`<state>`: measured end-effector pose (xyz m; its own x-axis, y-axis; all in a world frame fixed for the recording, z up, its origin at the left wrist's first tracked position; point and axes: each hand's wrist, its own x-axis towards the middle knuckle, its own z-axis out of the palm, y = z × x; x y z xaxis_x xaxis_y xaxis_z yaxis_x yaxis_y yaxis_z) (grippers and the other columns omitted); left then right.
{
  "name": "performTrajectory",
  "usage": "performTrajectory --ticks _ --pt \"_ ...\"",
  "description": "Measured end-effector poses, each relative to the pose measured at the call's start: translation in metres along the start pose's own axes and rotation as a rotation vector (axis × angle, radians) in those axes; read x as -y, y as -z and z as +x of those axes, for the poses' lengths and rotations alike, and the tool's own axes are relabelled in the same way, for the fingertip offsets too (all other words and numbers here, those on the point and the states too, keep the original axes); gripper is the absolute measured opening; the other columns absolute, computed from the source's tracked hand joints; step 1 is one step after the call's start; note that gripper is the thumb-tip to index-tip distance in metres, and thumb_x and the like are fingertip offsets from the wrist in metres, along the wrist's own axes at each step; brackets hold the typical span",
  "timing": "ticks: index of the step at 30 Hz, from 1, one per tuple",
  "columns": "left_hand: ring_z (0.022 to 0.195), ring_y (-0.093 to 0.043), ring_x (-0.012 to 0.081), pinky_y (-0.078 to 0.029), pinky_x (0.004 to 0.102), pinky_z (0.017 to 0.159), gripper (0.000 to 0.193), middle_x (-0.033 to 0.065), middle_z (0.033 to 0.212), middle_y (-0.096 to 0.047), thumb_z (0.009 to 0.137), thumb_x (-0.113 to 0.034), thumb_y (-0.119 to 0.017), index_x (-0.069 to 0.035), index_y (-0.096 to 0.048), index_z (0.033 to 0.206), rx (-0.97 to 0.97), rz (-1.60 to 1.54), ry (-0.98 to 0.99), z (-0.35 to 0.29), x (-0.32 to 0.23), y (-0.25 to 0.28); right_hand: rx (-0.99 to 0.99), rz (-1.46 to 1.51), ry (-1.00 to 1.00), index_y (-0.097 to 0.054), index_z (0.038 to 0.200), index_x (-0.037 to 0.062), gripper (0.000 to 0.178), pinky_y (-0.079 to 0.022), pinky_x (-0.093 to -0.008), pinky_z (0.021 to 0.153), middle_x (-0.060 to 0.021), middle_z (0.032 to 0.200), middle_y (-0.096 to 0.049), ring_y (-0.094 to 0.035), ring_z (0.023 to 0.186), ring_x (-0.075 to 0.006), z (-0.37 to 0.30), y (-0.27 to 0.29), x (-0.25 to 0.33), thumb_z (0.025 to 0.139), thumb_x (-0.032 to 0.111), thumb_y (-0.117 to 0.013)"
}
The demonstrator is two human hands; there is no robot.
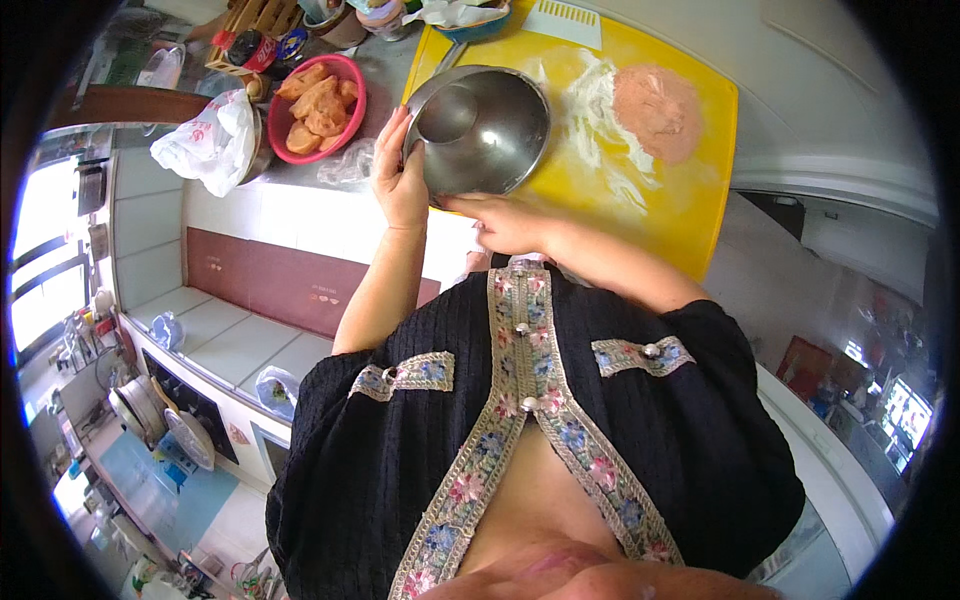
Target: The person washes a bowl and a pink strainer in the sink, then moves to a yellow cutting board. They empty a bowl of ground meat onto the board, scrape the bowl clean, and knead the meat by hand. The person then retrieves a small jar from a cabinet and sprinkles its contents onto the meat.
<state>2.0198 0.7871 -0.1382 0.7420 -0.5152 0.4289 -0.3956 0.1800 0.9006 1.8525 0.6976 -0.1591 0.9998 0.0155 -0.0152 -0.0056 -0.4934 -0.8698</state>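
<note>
A shiny metal bowl (495, 130) rests on the left part of a yellow board (690, 215); whether it faces up or down I cannot tell. My left hand (402, 185) grips its left edge, with fingers stretched along the side and the thumb against the rim. At the near edge, my right hand (508, 222) holds the rim, its fingers partly hidden. Right of the bowl lies a pinkish-orange mound (660, 112), powdery or doughy. White flour (605, 130) is smeared between the mound and the bowl.
Left of the bowl stands a red-pink basin (361, 95) with orange-brown chunks (322, 108). A white plastic bag (215, 140) lies farther left, near a dark bottle (250, 50). Behind the bowl are a white slotted scraper (563, 22) and a blue container (480, 27).
</note>
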Motion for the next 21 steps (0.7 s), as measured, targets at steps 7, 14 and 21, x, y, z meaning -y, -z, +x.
performTrajectory --ticks 7,14,21 --pt "0.14 -0.045 0.0262 -0.034 0.0392 0.118 0.046 0.0138 0.153 -0.048 0.092 0.003 -0.062 -0.002 -0.058 0.137 -0.127 -0.29 0.257 -0.013 0.026 0.019 0.138 -0.39 -0.188 -0.05 0.143 -0.0008 0.065 -0.031 -0.0438 0.121 -0.0242 0.15 -0.047 -0.043 0.143 -0.035 -0.004 0.007 -0.001 0.079 0.006 -0.059" --pt "0.137 -0.047 0.0235 -0.035 0.0376 0.116 0.055 0.012 0.15 -0.048 0.095 -0.001 -0.06 -0.005 -0.048 0.148 -0.045 -0.08 0.239 -0.027 0.021 0.023 -0.143 0.046 0.059 -0.041 0.149 -0.0014 0.067 -0.033 -0.0424 0.12 -0.0248 0.154 -0.042 -0.038 0.145 -0.0359 0.025 -0.037 0.016 0.084 0.009 -0.059" --pt "0.126 -0.058 0.0249 -0.043 0.0365 0.109 0.062 0.0144 0.135 -0.06 0.085 0.005 -0.061 -0.003 -0.048 0.145 0.197 0.244 0.367 0.005 0.05 0.088 0.07 -0.558 -0.064 -0.059 0.135 0.0028 0.048 -0.03 -0.0445 0.122 -0.0165 0.147 -0.054 -0.048 0.138 -0.0316 0.009 -0.008 -0.012 0.09 0.019 -0.06"
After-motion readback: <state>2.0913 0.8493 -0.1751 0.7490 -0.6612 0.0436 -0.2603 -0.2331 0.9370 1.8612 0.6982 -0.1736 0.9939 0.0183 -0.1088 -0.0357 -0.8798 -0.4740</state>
